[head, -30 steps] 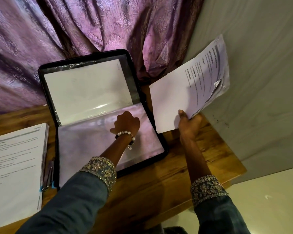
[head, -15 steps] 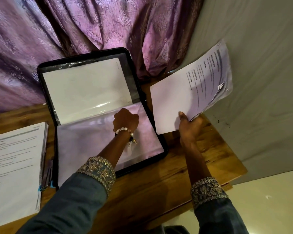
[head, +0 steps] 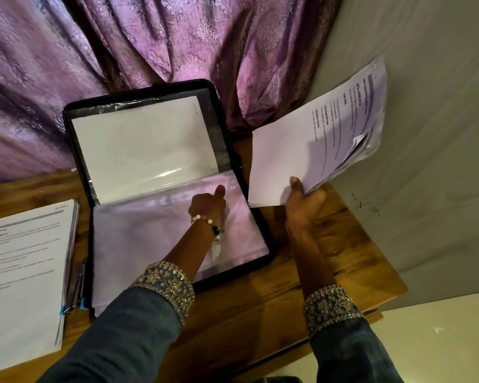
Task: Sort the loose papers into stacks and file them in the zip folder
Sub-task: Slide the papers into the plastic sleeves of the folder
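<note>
My right grip (head: 304, 205) is holding a bunch of papers (head: 315, 136) up beside the open zip folder (head: 161, 189). My left grip (head: 208, 205) is curling onto its clear sleeve (head: 150, 230), can't tell if it's pinching.

The zip folder (head: 150, 150) lies open at the centre of the frame on the worktop (head: 260, 313), its upper half toward the curtain (head: 122, 51) across the top. The left hand (head: 208, 205) rests on the folder's lower half, on what seems to be a plastic sleeve (head: 150, 230). To the upper right, off the folder's edge, the right hand (head: 304, 205) holds a sheaf of papers (head: 302, 150). A paper stack (head: 20, 272) sits at the left edge, with a clip (head: 64, 310) at its lower right corner.
</note>
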